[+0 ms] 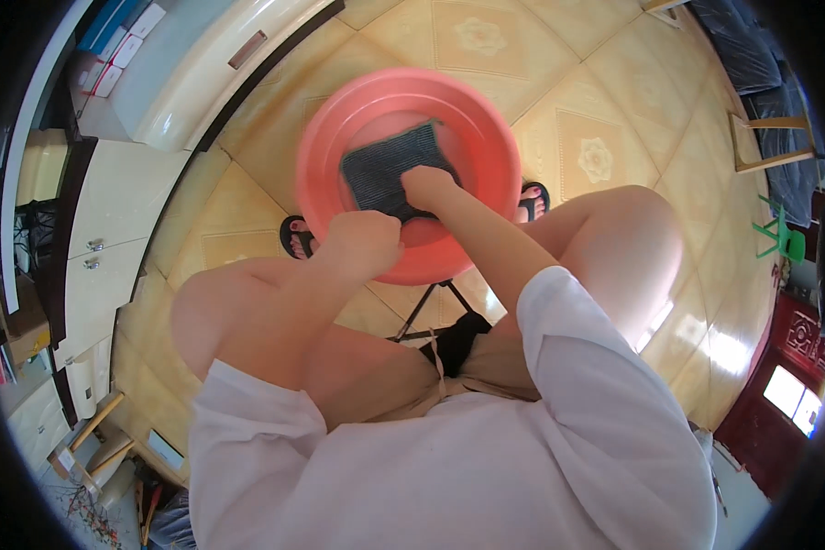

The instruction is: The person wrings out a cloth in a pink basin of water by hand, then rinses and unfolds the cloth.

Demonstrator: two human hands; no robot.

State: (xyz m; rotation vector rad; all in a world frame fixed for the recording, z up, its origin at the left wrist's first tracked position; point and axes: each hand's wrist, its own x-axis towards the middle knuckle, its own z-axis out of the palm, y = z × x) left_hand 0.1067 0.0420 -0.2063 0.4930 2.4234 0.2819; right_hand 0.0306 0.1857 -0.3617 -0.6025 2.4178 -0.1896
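Observation:
A round pink plastic basin (316,124) stands before me between my feet. A dark grey-blue striped cloth (385,172) is spread in it. My right hand (427,188) is closed on the cloth's right side, near its lower corner. My left hand (368,240) is curled in a fist at the near edge of the basin, by the cloth's lower corner; the back of the hand hides its fingers, so I cannot tell if it grips the cloth.
A cream cabinet (120,192) with a dark base runs along the left. At the right are a green plastic stool (787,240) and a wooden-legged seat (777,165). Black thin metal legs (419,313) show between my knees, over the tiled floor (619,103).

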